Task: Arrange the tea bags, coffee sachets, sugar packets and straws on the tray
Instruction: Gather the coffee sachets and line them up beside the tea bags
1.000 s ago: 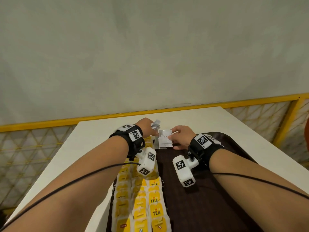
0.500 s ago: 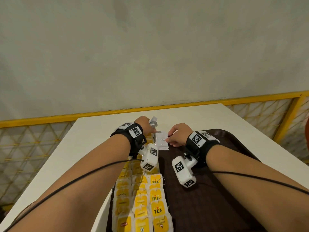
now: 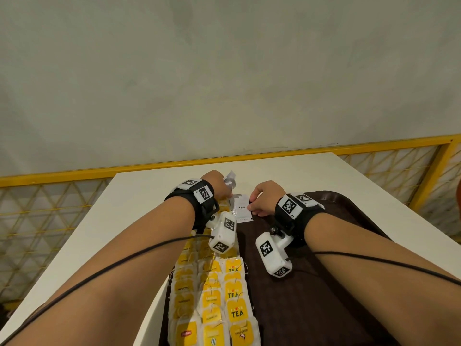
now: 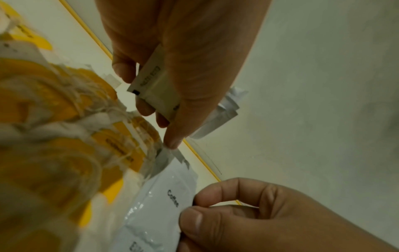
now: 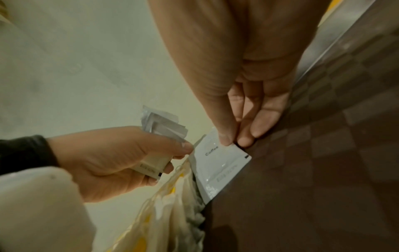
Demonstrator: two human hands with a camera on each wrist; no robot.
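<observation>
Tea bags point(image 3: 219, 298) lie in yellow rows along the left of the brown tray point(image 3: 324, 308), nearest me. Past them, my right hand point(image 3: 264, 198) pinches a white coffee sachet point(image 3: 241, 209) flat on the tray beside the bags. My left hand point(image 3: 219, 183) grips a bundle of sachets point(image 4: 155, 87), its forefinger touching that sachet's far corner.

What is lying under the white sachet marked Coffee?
The coffee sachet lies on the brown tray, its left edge beside the tea bags. Whether another sachet lies beneath cannot be seen; it covers that spot.
</observation>
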